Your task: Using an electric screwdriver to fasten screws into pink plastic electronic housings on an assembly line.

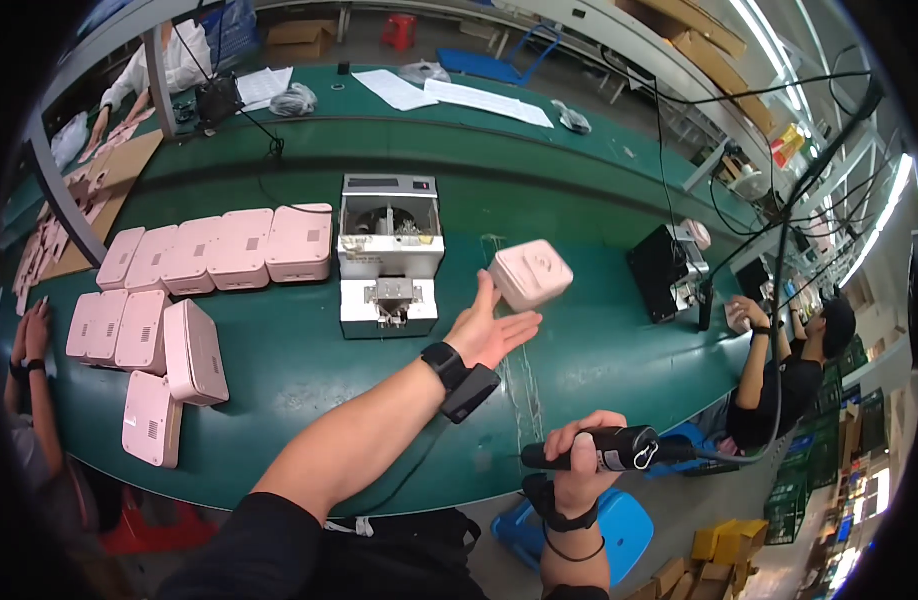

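My left hand (pixel 486 330) is open, palm turned up and fingers stretched out. Just beyond its fingers is a pale pink rounded box (pixel 532 274), tilted, with a round mark on its top face. The thumb reaches the box's near edge; whether it touches, I cannot tell. In my right hand (pixel 582 462) is a black electric screwdriver (pixel 609 449), its tip pointing left over the table's near edge and its cable running off right. Left of my left hand stands a white and grey screw feeder (pixel 390 255) with a clear-sided hopper.
Several pink boxes (pixel 241 248) stand in rows at the left of the green table (pixel 309 400). A black device (pixel 666 272) sits to the right. A co-worker (pixel 779 350) is at the right; another's hands (pixel 35 335) are at the left. A blue stool (pixel 619 535) stands below.
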`<control>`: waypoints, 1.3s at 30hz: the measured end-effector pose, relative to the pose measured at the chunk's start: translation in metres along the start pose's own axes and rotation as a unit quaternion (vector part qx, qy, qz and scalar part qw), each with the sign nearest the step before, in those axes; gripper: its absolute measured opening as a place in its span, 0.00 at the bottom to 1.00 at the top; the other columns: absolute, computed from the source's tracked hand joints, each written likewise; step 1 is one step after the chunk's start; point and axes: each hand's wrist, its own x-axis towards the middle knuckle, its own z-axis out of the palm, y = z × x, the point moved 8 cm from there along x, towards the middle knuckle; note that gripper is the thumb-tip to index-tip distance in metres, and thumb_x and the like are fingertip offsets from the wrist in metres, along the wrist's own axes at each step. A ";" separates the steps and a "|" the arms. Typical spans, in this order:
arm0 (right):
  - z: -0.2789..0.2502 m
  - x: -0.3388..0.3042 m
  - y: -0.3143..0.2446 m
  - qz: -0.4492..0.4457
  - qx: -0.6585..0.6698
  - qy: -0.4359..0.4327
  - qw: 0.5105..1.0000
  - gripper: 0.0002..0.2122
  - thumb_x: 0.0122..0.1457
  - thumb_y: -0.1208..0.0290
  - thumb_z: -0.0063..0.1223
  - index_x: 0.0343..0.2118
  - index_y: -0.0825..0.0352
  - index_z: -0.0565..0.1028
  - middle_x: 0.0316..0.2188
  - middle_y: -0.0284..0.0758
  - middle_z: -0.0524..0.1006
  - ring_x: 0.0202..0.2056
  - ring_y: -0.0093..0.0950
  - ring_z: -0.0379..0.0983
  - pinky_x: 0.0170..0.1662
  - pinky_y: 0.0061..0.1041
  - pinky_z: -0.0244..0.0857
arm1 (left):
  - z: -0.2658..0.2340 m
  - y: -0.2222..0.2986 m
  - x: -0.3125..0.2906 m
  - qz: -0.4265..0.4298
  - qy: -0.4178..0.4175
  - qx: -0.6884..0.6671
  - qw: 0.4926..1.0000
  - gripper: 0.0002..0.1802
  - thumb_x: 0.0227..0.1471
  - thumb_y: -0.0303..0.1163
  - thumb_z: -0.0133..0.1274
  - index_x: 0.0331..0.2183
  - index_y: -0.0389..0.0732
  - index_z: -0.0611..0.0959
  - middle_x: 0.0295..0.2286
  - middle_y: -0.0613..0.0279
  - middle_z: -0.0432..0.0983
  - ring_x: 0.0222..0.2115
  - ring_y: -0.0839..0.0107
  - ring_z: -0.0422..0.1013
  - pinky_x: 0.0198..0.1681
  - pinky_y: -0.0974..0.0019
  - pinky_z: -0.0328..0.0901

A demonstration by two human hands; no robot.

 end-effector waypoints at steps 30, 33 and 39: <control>0.082 0.030 0.003 0.003 0.099 -0.101 0.990 0.12 0.63 0.60 0.46 0.40 0.64 0.65 0.19 0.31 0.66 0.18 0.24 0.62 0.26 0.27 0.61 | -0.078 0.121 -0.311 0.175 0.069 0.687 0.702 0.34 0.43 0.30 0.65 0.54 0.43 0.75 0.49 0.52 0.73 0.49 0.56 0.71 0.52 0.61 0.66; 0.132 0.037 0.004 -0.008 0.181 -0.111 0.977 0.13 0.64 0.59 0.44 0.39 0.64 0.65 0.20 0.32 0.66 0.18 0.24 0.62 0.27 0.28 0.62 | -0.093 0.100 -0.294 0.109 0.007 0.644 0.757 0.33 0.42 0.30 0.66 0.53 0.41 0.77 0.51 0.51 0.72 0.49 0.60 0.71 0.52 0.63 0.66; 0.200 0.040 0.044 0.055 0.213 -0.170 0.961 0.10 0.63 0.63 0.44 0.40 0.65 0.66 0.20 0.33 0.67 0.18 0.25 0.63 0.26 0.30 0.63 | -0.101 0.101 -0.303 0.161 0.005 0.660 0.734 0.33 0.42 0.31 0.67 0.53 0.40 0.77 0.52 0.51 0.72 0.50 0.59 0.71 0.52 0.62 0.66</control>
